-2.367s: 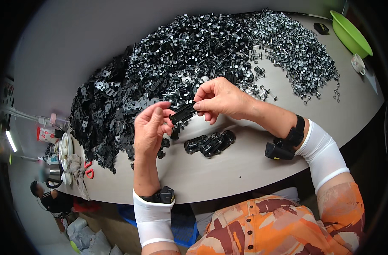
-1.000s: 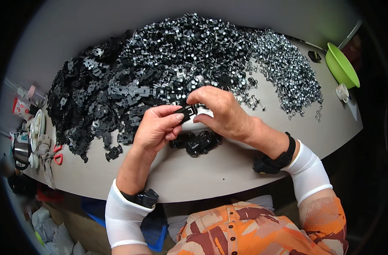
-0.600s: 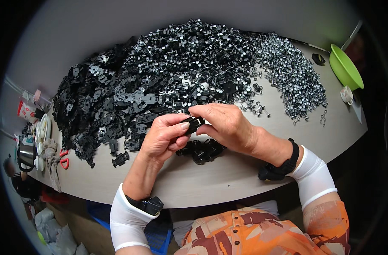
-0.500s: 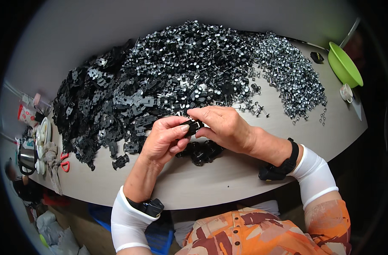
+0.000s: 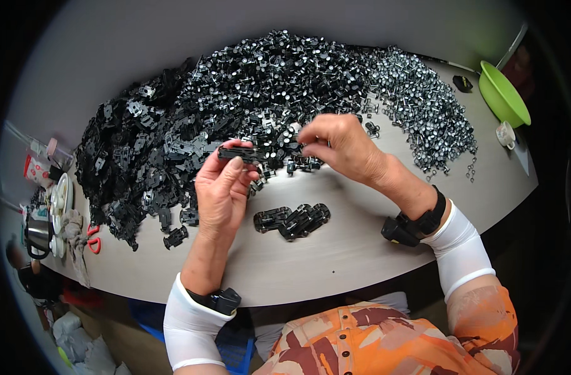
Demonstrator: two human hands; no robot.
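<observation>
My left hand (image 5: 220, 190) pinches a long, flat black plastic toy car chassis (image 5: 238, 154) between thumb and fingers, at the near edge of the parts heap. To its right my right hand (image 5: 348, 150) hovers by the small wheel-and-axle pieces (image 5: 305, 164), fingers curled toward the thumb; whether a small piece is between the fingertips cannot be made out. Below the hands, a small cluster of black chassis with wheels (image 5: 293, 220) lies on the table (image 5: 360, 250).
Flat black chassis (image 5: 120, 150) pile up at left, black-and-silver wheel pieces (image 5: 279, 75) in the middle, silver ones (image 5: 432, 106) at right. A green basin (image 5: 504, 94) and a cup (image 5: 506, 135) stand far right. Red-handled scissors (image 5: 94, 239), a cloth (image 5: 77, 240) and a steel pot (image 5: 39, 234) are at left.
My hands have moved apart. The left went up and left with the chassis; the right let go of it and moved up and right to the wheel pieces. The cluster below is now uncovered.
</observation>
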